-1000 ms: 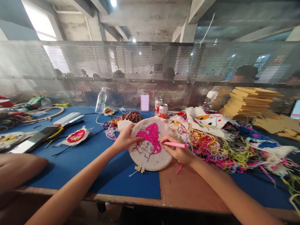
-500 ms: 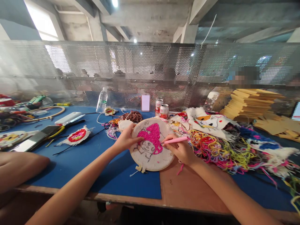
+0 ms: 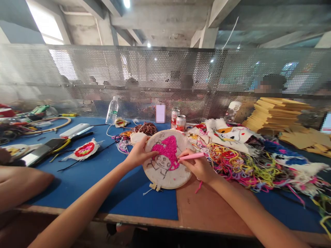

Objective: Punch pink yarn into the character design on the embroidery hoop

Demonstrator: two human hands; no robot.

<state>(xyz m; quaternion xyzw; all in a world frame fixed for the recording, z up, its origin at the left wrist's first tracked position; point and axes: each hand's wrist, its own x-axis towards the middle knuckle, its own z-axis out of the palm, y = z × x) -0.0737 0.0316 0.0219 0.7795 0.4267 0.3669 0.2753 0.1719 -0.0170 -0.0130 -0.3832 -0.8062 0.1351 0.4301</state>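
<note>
My left hand (image 3: 139, 150) grips the upper left rim of a round embroidery hoop (image 3: 184, 177), its thumb lying on the front of the cloth. White fabric fills the hoop, with a drawn cartoon figure whose hood (image 3: 169, 148) is worked in bright pink loops. The hoop is tilted up towards me above the table edge. Closed around a pink punch needle (image 3: 192, 156), my right hand (image 3: 199, 167) rests against the right side of the cloth, the tool's tip at the border of the pink area. A pink yarn tail (image 3: 199, 187) hangs below that hand.
Tangled yarn (image 3: 232, 162) and fabric scraps cover the right side. Two drink cans (image 3: 180, 123) and a water bottle (image 3: 112, 110) stand before a perforated metal screen (image 3: 160, 65). At left lie a phone (image 3: 42, 151), scissors and another person's arm (image 3: 23, 187). Brown sheets (image 3: 276, 113) are stacked far right.
The pink punch needle has tilted slightly flatter, its tip shifting a little down and left on the cloth. My left hand and the hoop hold almost the same place.
</note>
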